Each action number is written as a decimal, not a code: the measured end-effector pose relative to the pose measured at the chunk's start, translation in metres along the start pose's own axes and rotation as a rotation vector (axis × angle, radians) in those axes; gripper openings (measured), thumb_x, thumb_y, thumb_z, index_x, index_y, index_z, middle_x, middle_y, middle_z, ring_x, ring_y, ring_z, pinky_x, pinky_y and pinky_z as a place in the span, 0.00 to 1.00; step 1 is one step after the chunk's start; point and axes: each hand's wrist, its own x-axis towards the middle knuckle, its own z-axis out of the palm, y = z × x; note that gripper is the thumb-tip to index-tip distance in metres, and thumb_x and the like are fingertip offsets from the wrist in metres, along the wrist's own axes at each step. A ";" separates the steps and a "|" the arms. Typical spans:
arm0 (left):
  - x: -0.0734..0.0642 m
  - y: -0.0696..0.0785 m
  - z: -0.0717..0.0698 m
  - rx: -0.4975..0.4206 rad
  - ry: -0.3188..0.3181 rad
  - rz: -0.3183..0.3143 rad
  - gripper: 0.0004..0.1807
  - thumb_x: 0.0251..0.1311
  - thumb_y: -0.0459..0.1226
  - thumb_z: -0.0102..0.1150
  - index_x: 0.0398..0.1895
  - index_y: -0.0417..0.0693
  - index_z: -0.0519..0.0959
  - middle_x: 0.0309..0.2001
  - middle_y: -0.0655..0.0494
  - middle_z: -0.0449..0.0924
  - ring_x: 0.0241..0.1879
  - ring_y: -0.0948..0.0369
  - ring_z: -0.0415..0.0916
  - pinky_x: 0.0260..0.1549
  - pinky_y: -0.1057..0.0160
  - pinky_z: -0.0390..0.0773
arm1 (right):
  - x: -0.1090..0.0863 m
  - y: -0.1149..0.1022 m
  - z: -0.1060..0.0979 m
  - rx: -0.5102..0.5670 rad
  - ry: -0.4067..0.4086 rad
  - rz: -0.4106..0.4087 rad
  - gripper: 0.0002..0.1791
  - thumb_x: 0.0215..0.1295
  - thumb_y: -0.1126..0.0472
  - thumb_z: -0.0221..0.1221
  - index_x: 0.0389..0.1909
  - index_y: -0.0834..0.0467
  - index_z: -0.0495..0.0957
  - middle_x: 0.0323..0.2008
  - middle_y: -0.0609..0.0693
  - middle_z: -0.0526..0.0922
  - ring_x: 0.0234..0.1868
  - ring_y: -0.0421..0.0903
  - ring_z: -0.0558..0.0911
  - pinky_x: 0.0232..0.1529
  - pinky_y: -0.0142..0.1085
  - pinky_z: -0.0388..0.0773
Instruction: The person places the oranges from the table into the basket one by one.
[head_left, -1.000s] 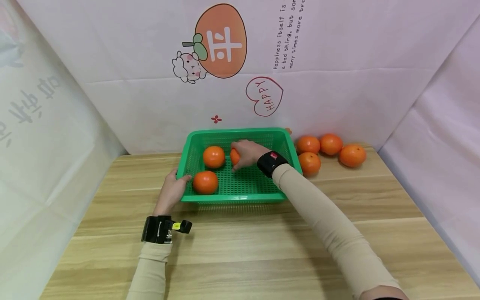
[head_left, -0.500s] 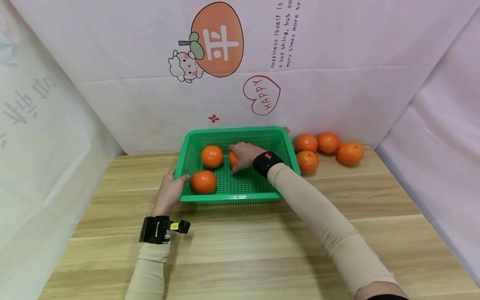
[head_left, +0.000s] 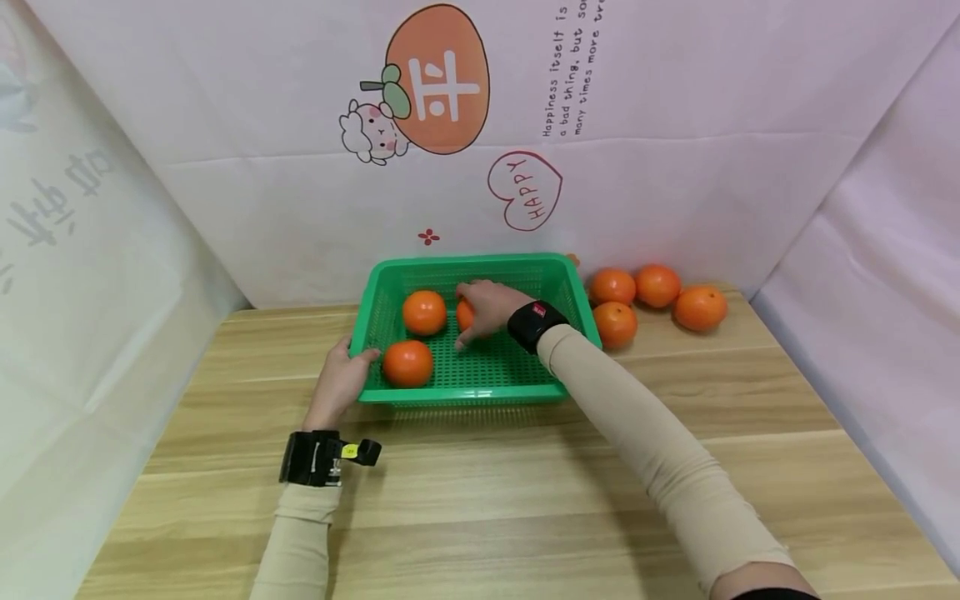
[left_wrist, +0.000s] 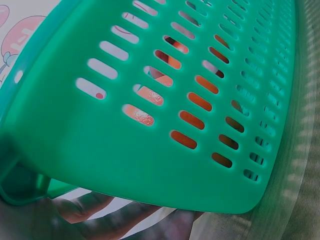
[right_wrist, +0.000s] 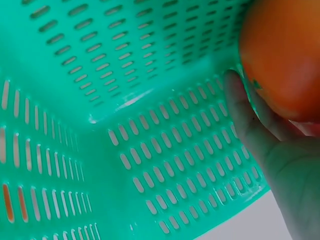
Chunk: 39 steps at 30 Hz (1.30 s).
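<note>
A green plastic basket (head_left: 480, 394) with slotted walls stands on the wooden table. My left hand (head_left: 342, 383) grips its left side, thumb over the rim and fingers (left_wrist: 125, 220) along the outside. Inside, my right hand (head_left: 491, 307) is around an orange (head_left: 464, 314) near the basket's middle. The right thumb (right_wrist: 242, 110) stands a little apart from the orange's side in the right wrist view; the palm and fingers cover much of the fruit from above. Two more oranges lie in the left part of the basket, a back one (head_left: 424, 312) and a front one (head_left: 408, 364).
Several oranges (head_left: 657, 286) lie on the table (head_left: 480, 517) right of the basket, the nearest orange (head_left: 615, 324) close against its right wall. A white printed cloth (head_left: 300, 225) hangs behind the basket, with more cloth at both sides.
My right thumb has spread slightly away from the orange in the basket. The left hand and basket stay in place, apart from a small shift of the head view.
</note>
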 end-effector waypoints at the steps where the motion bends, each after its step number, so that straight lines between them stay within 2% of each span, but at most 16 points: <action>1: 0.000 0.000 0.000 0.000 -0.001 -0.001 0.31 0.80 0.42 0.45 0.81 0.41 0.59 0.70 0.36 0.71 0.64 0.45 0.73 0.61 0.45 0.75 | -0.001 0.000 -0.001 0.002 -0.001 0.000 0.51 0.56 0.38 0.76 0.76 0.55 0.67 0.61 0.56 0.77 0.50 0.51 0.79 0.49 0.43 0.80; 9: 0.000 0.001 0.001 0.005 -0.002 0.002 0.30 0.81 0.41 0.45 0.80 0.40 0.60 0.70 0.36 0.71 0.64 0.45 0.73 0.60 0.47 0.75 | -0.007 0.000 -0.006 0.005 -0.013 -0.011 0.55 0.56 0.36 0.75 0.79 0.55 0.63 0.67 0.56 0.78 0.55 0.51 0.80 0.56 0.45 0.80; 20: 0.001 0.000 0.001 0.014 -0.008 0.001 0.31 0.81 0.42 0.45 0.81 0.41 0.58 0.71 0.36 0.70 0.65 0.44 0.73 0.60 0.47 0.75 | -0.021 -0.005 -0.023 -0.029 0.041 -0.037 0.54 0.53 0.34 0.77 0.76 0.55 0.68 0.71 0.57 0.75 0.68 0.55 0.76 0.69 0.51 0.76; 33: -0.001 -0.001 -0.001 0.009 -0.004 -0.011 0.29 0.81 0.43 0.46 0.79 0.41 0.61 0.69 0.37 0.72 0.63 0.45 0.74 0.57 0.51 0.75 | -0.060 -0.007 -0.054 -0.025 0.036 -0.053 0.62 0.51 0.30 0.75 0.81 0.55 0.59 0.81 0.58 0.61 0.79 0.59 0.66 0.76 0.56 0.67; 39: -0.001 0.000 -0.001 0.004 -0.005 -0.015 0.29 0.81 0.43 0.46 0.79 0.41 0.61 0.69 0.37 0.72 0.62 0.46 0.74 0.56 0.52 0.75 | -0.083 -0.008 -0.067 -0.052 0.079 -0.071 0.65 0.50 0.28 0.75 0.82 0.57 0.59 0.80 0.59 0.63 0.77 0.60 0.69 0.75 0.56 0.70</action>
